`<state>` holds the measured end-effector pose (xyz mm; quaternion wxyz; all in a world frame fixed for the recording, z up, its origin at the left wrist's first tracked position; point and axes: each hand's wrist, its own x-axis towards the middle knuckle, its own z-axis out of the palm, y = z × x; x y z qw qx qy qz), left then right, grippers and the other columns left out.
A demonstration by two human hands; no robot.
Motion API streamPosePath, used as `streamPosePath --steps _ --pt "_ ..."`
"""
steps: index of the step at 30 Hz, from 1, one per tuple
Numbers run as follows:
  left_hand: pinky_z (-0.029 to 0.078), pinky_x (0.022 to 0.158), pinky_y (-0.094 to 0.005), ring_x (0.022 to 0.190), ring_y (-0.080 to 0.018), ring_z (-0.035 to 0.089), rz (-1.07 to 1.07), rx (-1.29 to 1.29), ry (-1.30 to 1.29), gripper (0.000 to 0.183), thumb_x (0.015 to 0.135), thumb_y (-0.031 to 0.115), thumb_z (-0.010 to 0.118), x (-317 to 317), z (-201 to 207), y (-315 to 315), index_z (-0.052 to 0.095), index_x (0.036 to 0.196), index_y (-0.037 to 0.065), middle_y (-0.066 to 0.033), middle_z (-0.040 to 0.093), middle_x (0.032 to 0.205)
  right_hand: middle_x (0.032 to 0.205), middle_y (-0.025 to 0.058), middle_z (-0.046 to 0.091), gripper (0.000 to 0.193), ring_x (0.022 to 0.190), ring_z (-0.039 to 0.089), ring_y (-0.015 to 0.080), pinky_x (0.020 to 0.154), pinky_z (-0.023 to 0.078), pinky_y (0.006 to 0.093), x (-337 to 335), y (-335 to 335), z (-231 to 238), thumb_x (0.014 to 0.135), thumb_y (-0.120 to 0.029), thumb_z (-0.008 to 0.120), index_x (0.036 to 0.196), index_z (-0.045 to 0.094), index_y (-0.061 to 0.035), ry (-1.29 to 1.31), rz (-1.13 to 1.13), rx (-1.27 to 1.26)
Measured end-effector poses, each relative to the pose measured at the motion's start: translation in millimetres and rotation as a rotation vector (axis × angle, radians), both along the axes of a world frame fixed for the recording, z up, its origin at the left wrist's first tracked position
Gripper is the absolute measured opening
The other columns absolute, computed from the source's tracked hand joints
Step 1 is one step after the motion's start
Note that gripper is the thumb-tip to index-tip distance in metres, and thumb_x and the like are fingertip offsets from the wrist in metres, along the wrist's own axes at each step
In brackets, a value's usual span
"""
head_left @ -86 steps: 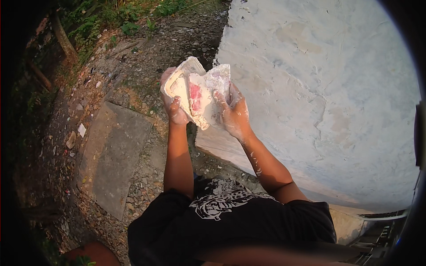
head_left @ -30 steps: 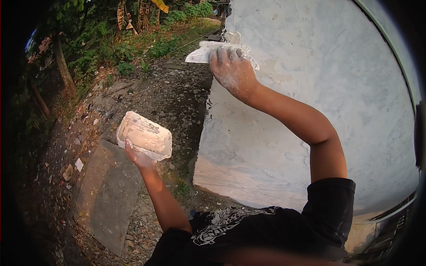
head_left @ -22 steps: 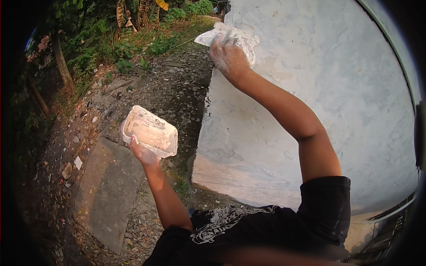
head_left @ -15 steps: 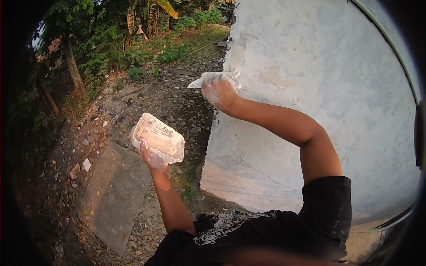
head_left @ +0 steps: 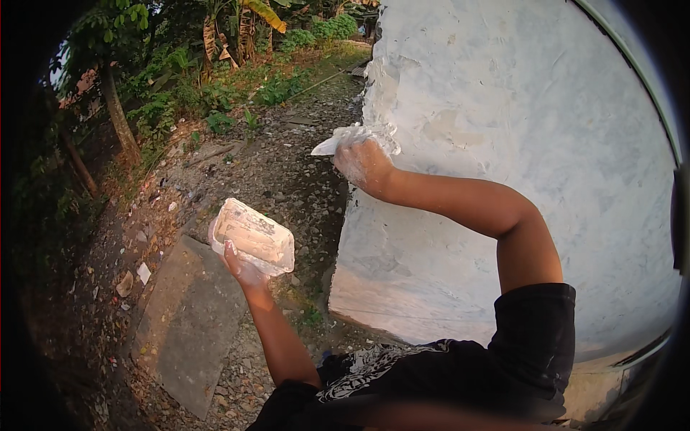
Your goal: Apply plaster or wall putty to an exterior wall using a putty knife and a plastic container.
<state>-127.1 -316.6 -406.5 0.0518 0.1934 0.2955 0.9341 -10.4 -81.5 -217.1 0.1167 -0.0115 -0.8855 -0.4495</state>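
Observation:
My right hand [head_left: 365, 167] is closed around a putty knife [head_left: 325, 148], its pale pointed end sticking out to the left. Wet white putty [head_left: 392, 135] is heaped on the tool's right side, up against the left edge of the wall [head_left: 460, 237]. Much of the tool is hidden by putty and fingers. Lower and to the left, my left hand [head_left: 246, 267] grips a rectangular, putty-smeared tub [head_left: 260, 231]. The tub is tilted, its inside facing me. White smears cover both hands.
The white wall, patchy with putty, fills the right side. Stony, littered ground [head_left: 287, 172] lies to the left, with a flat concrete slab [head_left: 190, 316] on it. Trees [head_left: 118, 115] and green plants [head_left: 280, 86] stand farther off.
My right hand has moved a little down along the wall's left edge with the putty knife. The left hand and tub sit slightly lower in view, and the view itself has shifted slightly.

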Motion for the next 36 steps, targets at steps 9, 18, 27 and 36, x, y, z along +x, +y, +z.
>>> streamPosePath --steps 9,18,27,36 --pt "0.043 0.105 -0.0505 0.129 -0.0339 0.048 -0.027 0.004 -0.034 0.067 0.093 0.047 0.044 -5 -7 3 0.035 0.147 0.008 -0.0139 0.045 0.143 0.119 0.0179 0.053 0.041 0.112 0.05 0.0332 0.086 0.047 0.0499 -36 -1 122 0.089 -0.021 0.055 0.124 0.054 -0.0004 0.14 -0.211 0.343" --pt "0.041 0.106 -0.0524 0.131 -0.034 0.045 -0.07 0.043 -0.083 0.069 0.092 0.05 0.047 -1 -9 2 0.034 0.148 0.012 -0.012 0.041 0.147 0.118 0.0146 0.058 0.043 0.113 0.055 0.0342 0.083 0.047 0.0568 -25 -19 17 0.089 -0.023 0.057 0.129 0.055 -0.0074 -0.129 -0.1 0.089" --pt "0.041 0.105 -0.0541 0.131 -0.0358 0.044 -0.091 0.056 -0.123 0.072 0.092 0.053 0.047 -8 -24 0 0.033 0.149 0.012 -0.0134 0.04 0.147 0.124 0.0371 0.056 0.045 0.117 0.058 0.0468 0.097 0.051 0.0464 5 38 32 0.08 -0.011 0.058 0.117 0.058 0.0153 0.562 0.186 0.151" --pt "0.042 0.105 -0.0532 0.13 -0.0361 0.045 -0.044 0.013 -0.074 0.071 0.092 0.051 0.046 -12 -25 -1 0.033 0.149 0.011 -0.0139 0.041 0.146 0.116 0.0369 0.061 0.044 0.103 0.067 0.0406 0.084 0.057 0.0471 14 5 -60 0.08 -0.009 0.058 0.116 0.058 0.0146 0.027 0.05 -0.277"
